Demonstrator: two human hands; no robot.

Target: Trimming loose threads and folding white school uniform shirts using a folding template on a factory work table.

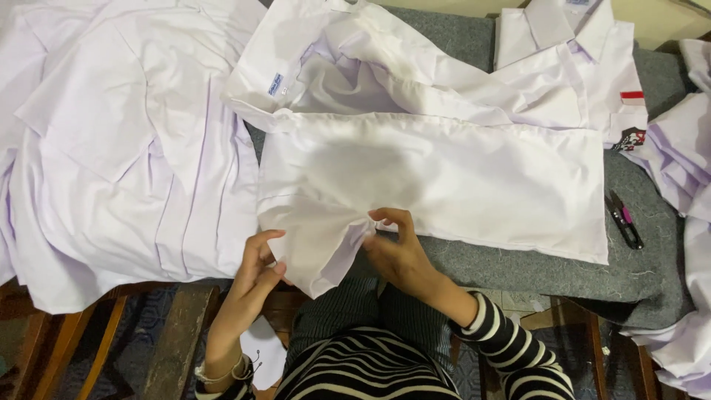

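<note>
Both hands, left hand [259, 263] and right hand [392, 248], are pinched shut on the white shirt [437, 178] hem at the bench [533, 270] edge. A loose grip could let it slide off.

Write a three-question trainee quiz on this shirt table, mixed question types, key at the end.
1. True or false: both hands grip the near edge of the white shirt spread on the grey felt cloth.
2. Which tool lies on the felt to the right of that shirt? A) thread snips B) steam iron C) tape measure
3. Fill in: the pile of white shirts lies on the ___ side of the picture.

Key:
1. True: the left hand and right hand pinch the fabric edge.
2. A, the black thread snips.
3. Left.
</note>
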